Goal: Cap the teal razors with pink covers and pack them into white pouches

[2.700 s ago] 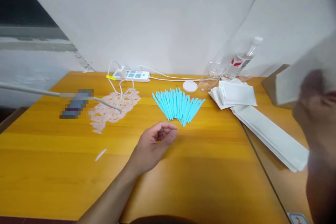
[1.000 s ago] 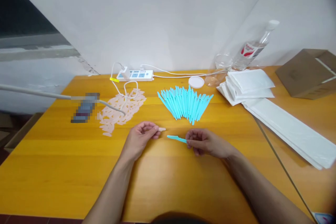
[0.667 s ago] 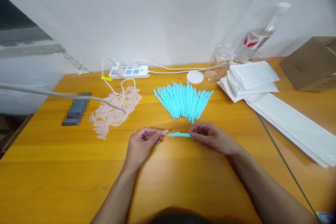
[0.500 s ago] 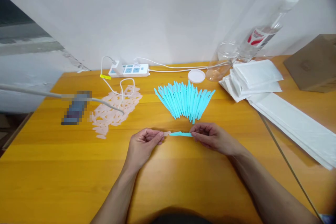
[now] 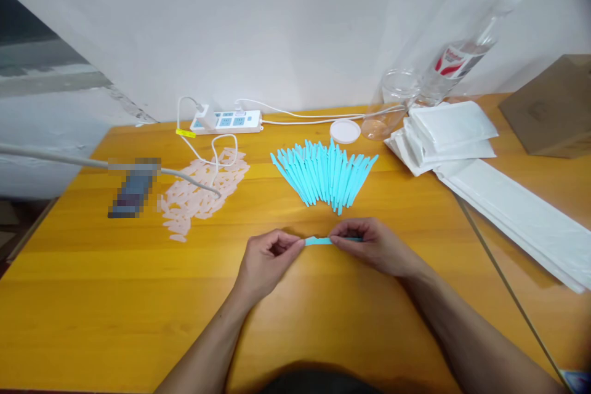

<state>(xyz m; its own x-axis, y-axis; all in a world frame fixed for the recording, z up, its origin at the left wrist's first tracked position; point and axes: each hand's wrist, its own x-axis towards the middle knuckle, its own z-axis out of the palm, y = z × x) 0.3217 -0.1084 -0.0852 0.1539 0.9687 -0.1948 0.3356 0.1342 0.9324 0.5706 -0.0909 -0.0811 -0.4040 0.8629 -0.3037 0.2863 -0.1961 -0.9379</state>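
Observation:
Between my two hands lies a turquoise eyebrow razor (image 5: 318, 241), held level just above the table. My right hand (image 5: 373, 245) is closed on its handle, whose end shows past the fingers. My left hand (image 5: 270, 258) pinches at the razor's left tip; the small pale pink cap it holds is hidden by the fingers. Beyond my hands a fan of turquoise eyebrow razors (image 5: 325, 173) is spread out. To the left lies a loose heap of pale pink caps (image 5: 203, 191).
A white power strip (image 5: 235, 122) with cables stands by the wall; a thick cable (image 5: 194, 182) crosses the caps. Left of them lies a blurred phone (image 5: 133, 189). Farther right are a round lid (image 5: 345, 131), clear jar (image 5: 385, 114), bottle (image 5: 462, 64), white padded bags (image 5: 455, 129) and cardboard box (image 5: 551, 108).
My left hand has moved right, bringing the pink cap onto the razor's tip. My right fingers now grip farther along the handle, toward the razor's middle.

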